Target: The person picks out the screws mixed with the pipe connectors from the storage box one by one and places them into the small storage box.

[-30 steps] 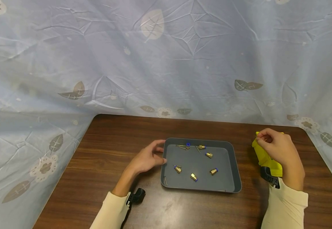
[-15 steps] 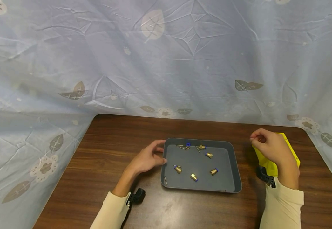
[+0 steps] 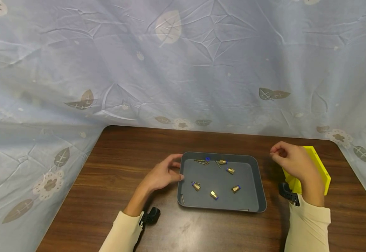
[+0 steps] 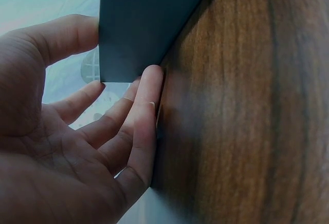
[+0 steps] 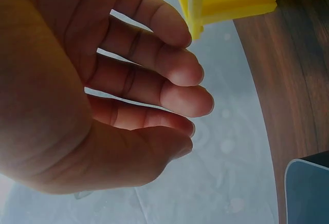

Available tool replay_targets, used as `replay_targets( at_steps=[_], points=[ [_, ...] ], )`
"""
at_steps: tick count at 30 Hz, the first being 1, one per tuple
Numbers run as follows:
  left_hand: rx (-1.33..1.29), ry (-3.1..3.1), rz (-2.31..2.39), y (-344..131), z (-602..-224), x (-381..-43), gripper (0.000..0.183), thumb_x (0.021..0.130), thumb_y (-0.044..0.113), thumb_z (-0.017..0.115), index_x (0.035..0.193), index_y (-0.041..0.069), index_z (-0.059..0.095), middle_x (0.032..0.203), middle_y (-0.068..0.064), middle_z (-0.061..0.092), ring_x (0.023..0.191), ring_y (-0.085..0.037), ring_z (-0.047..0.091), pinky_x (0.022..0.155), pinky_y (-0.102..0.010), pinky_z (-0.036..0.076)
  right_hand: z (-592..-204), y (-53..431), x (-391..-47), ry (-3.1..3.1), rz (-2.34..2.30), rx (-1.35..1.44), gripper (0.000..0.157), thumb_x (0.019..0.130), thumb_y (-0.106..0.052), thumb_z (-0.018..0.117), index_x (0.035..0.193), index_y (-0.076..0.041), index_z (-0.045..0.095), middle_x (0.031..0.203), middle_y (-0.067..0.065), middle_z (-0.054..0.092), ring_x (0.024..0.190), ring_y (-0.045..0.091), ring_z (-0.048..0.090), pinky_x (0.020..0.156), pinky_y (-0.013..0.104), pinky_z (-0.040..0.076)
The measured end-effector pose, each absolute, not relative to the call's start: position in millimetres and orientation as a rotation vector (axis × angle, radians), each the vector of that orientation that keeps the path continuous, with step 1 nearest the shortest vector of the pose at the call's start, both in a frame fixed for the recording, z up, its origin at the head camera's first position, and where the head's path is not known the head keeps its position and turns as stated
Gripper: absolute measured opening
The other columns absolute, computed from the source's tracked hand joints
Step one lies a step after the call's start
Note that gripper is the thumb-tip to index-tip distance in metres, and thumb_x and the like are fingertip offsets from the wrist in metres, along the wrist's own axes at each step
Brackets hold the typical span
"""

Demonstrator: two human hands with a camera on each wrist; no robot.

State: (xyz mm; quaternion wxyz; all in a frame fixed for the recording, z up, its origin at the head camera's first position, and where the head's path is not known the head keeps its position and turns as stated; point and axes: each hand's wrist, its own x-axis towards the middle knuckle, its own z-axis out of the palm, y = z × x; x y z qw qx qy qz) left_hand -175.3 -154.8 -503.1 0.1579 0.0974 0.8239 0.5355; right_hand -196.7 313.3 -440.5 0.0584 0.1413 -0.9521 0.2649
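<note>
My left hand point(image 3: 159, 175) rests at the left end of a shallow grey tray point(image 3: 261, 185), fingers loosely extended. In the left wrist view the thumb and a fingertip touch the tray's outer wall point(image 4: 139, 29). Inside the tray lie several brass fittings point(image 3: 213, 195) with blue collars, plus several thin screws or nails point(image 3: 183, 198). My right hand point(image 3: 291, 161) hovers over the left side of a yellow plastic bin point(image 3: 324, 175), partly hiding it. Its fingers are loosely bent with the thumb close to the index finger, and nothing shows between them.
The brown wooden table point(image 3: 123, 147) has its far edge against a pale patterned cloth point(image 3: 183, 70). Each wrist wears a black camera mount point(image 3: 151, 216). A strip of table separates the tray from the yellow bin.
My right hand has moved left across the yellow bin, uncovering more of the bin's right side. The left hand and the tray have stayed put.
</note>
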Motion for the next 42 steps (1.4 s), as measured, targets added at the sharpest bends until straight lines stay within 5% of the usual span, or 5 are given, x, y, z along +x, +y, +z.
replay_targets(
  at_steps=[42],
  points=[
    [0.266, 2.344, 1.544, -155, -502, -175, 0.081, 0.093, 0.008, 0.086, 0.164, 0.011, 0.047, 0.14, -0.022, 0.069, 0.101, -0.024, 0.078, 0.094, -0.047, 0.06, -444, 300, -201, -2.931, 0.831, 0.496, 0.006, 0.101, -0.012, 0.074, 0.105, -0.008, 0.075, 0.089, -0.001, 0.072, 0.079, 0.019, 0.063, 0.073, 0.038, 0.051]
  ],
)
